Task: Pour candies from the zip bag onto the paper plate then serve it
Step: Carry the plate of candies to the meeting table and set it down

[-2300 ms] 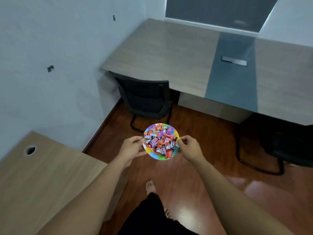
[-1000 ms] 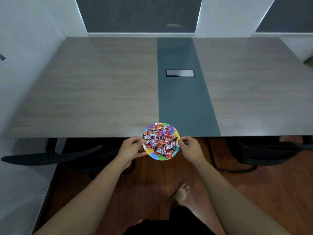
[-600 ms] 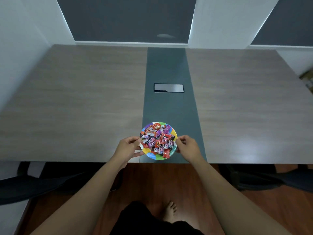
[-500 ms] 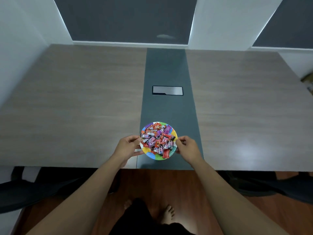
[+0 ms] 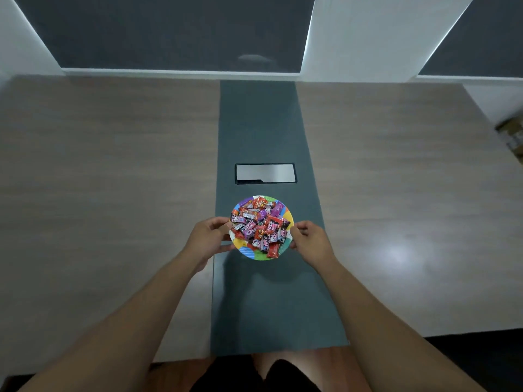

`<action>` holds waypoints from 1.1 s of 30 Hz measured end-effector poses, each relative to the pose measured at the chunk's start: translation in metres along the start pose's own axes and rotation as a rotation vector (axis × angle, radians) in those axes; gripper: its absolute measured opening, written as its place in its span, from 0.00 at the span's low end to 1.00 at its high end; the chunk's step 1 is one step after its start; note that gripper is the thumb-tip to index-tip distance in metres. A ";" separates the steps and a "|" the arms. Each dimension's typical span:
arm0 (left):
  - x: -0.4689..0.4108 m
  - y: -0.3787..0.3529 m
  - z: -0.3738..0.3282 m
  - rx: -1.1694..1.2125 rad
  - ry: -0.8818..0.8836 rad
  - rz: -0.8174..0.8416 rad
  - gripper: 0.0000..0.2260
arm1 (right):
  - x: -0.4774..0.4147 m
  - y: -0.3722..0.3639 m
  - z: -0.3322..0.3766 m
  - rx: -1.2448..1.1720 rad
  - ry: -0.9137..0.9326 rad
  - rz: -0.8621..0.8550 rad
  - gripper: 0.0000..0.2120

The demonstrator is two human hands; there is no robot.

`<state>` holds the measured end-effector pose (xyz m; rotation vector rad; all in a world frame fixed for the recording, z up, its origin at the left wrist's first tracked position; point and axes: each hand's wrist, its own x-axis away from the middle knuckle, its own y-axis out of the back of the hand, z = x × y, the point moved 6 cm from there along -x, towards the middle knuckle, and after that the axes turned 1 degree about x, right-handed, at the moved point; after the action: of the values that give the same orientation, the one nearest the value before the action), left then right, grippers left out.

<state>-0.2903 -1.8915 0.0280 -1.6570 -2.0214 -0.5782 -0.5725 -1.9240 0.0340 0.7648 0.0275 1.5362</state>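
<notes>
Reddish-brown wood floor (image 5: pixel 325 360) shows in a narrow strip at six o'clock, with dark clothing on the person's legs (image 5: pixel 254 377) between the two bare forearms that reach forward from the bottom corners. Past the near edge lies the tabletop (image 5: pixel 113 193), grey-brown wood grain on both sides with a dark grey-green centre strip (image 5: pixel 268 306) running from six toward twelve o'clock.

Over that strip, close to the middle of the view, sits the paper plate (image 5: pixel 256 254), its rim printed in bright patches of yellow, blue, green, orange and purple. A shadow falls on the strip just below it; whether the plate rests on the surface or is held slightly above it cannot be told. The plate is heaped with wrapped candies (image 5: pixel 260 224) in red, purple, pink and black wrappers.

The left hand (image 5: pixel 208 240) pinches the plate's rim at nine o'clock, fingers curled around the edge. The right hand (image 5: pixel 310 240) grips the rim at three o'clock in the same way.

Just beyond the plate, toward twelve o'clock, a rectangular metal cable hatch (image 5: pixel 265 173) is set flush into the strip. At the far edge stand a white wall pillar (image 5: pixel 368 35) and dark panels (image 5: pixel 169 29). A blurred object shows at the right margin near two o'clock.
</notes>
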 end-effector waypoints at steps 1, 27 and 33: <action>-0.013 -0.002 -0.008 -0.011 0.000 0.006 0.08 | -0.013 0.000 0.005 0.005 0.000 -0.011 0.05; -0.296 -0.057 -0.041 0.006 0.182 -0.058 0.07 | -0.309 -0.021 0.022 0.162 -0.096 0.031 0.09; -0.328 -0.061 -0.032 0.008 0.204 -0.082 0.08 | -0.339 -0.032 0.011 0.211 -0.094 0.052 0.06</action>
<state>-0.2922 -2.1802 -0.1425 -1.4520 -1.9464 -0.7349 -0.5675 -2.2268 -0.1217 1.0120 0.1020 1.5610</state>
